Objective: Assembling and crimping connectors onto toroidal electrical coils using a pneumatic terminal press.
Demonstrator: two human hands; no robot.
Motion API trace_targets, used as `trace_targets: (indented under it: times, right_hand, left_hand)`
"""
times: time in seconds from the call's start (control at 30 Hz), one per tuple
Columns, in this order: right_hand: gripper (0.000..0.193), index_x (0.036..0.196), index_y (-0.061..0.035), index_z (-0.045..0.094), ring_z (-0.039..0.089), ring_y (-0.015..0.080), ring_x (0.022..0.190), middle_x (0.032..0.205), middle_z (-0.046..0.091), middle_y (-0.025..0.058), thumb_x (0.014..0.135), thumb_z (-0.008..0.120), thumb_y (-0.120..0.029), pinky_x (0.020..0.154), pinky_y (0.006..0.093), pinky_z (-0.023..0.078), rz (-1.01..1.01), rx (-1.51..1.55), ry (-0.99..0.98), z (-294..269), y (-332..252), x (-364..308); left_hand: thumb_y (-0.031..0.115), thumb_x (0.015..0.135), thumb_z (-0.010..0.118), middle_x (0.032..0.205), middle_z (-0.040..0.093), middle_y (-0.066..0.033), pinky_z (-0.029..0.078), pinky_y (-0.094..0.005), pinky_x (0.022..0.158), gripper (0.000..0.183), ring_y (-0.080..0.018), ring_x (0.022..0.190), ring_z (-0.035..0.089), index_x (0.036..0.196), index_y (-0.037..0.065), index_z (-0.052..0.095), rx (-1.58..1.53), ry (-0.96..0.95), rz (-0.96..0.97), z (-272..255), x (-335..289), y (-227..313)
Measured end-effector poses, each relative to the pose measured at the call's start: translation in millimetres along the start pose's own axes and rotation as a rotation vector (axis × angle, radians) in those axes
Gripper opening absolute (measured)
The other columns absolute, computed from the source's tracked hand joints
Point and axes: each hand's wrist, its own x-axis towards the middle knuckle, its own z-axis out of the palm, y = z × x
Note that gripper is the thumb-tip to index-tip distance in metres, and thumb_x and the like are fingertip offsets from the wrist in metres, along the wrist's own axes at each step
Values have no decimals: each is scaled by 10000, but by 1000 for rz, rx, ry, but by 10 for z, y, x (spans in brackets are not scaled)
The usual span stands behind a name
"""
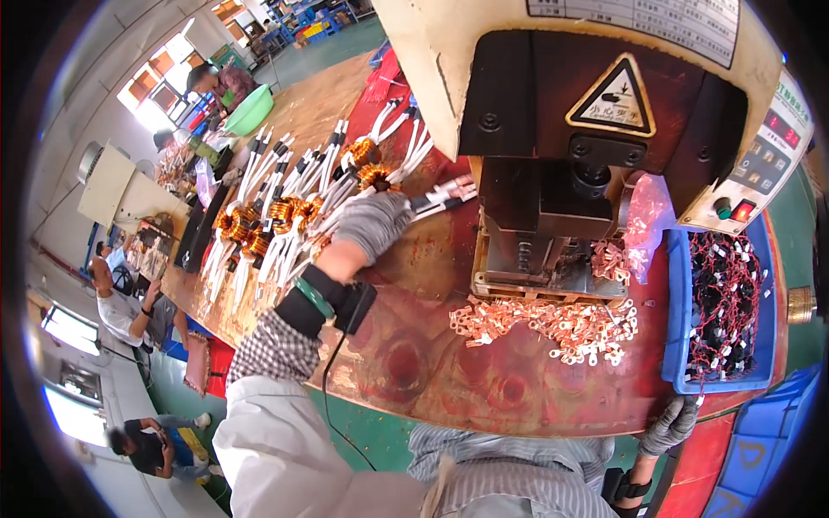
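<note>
Closest, a white sleeve (276,440) fills the lower left; above it, near centre, the grey-gloved left hand (373,226) is closed on white-sleeved leads (445,197) pointing toward the cream-bodied bench press (427,78). That machine bears a triangular hand-hazard sign (611,99) with lettering, a printed table label (643,15) and a red-lit digital display (780,129). Copper ring terminals (553,326) lie heaped below; copper-wound toroidal coils (235,223) lie left of centre. At lower right, the gloved right hand (669,425) is beside a blue bin (677,311); its grip cannot be told.

the left hand (375,226) hides part of the leads (446,204) it holds.
</note>
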Motion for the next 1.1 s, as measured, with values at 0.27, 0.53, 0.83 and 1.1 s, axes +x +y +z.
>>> trace_targets:
  times: [0.27, 0.53, 0.83, 1.1]
  right_hand:
    - [230, 1019, 36, 563, 542, 234, 771, 943, 590, 143, 858, 514, -120, 684, 335, 438, 42, 45, 34, 44, -15, -9]
    - [219, 1004, 34, 565, 530, 202, 713, 899, 588, 128, 855, 523, -120, 644, 323, 438, -36, 31, 30, 30, -3, 6]
    - [199, 968, 18, 579, 547, 232, 731, 848, 602, 124, 840, 546, -132, 661, 353, 432, -107, 7, 85, 40, 20, 37]
    - [193, 965, 9, 581, 549, 293, 767, 871, 593, 156, 837, 538, -128, 690, 392, 423, -27, -9, -80, 14, -36, 69]
  left_hand:
    - [404, 729, 603, 1133, 497, -167, 380, -401, 888, 557, -318, 1044, 472, 1183, 108, 474, -32, -63, -334, -255, -726, -90]
    - [423, 633, 658, 1195, 449, -199, 349, -409, 927, 826, -351, 1090, 431, 1291, 42, 336, 390, -122, -303, 46, -1163, -88]
    - [440, 601, 682, 1167, 495, -162, 205, -446, 1005, 868, -324, 1136, 398, 1312, 108, 312, 378, -47, -402, 108, -976, -197]
    - [302, 453, 794, 1074, 522, -229, 383, -417, 892, 1089, -376, 1012, 490, 1347, 87, 209, -73, 133, -495, -331, -1497, 236]
